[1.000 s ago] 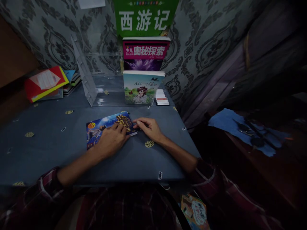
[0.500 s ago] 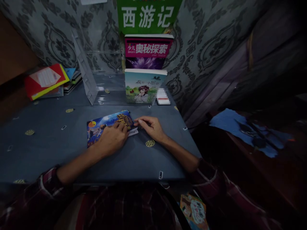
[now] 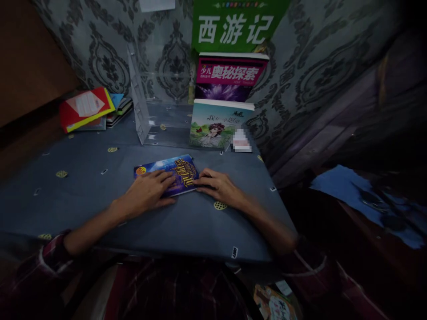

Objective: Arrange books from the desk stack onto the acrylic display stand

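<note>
"Blue book (image 3: 185,173), yellow lettering: where is it?"

"Flat on the patterned table (image 3: 83,195), in front of the clear rack (image 3: 138,100)."

"And your hands?"

"Apart. My left hand (image 3: 147,190) rests spread on the cover; my right hand (image 3: 219,186) curls at the right edge, fingertips touching it, though I can't tell whether they pinch."

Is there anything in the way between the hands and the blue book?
No, nothing that I can see. The left hand lies right on the cover of the blue book, and the right hand is at its right edge. I can't tell whether the right hand's grip is pinching it.
</note>
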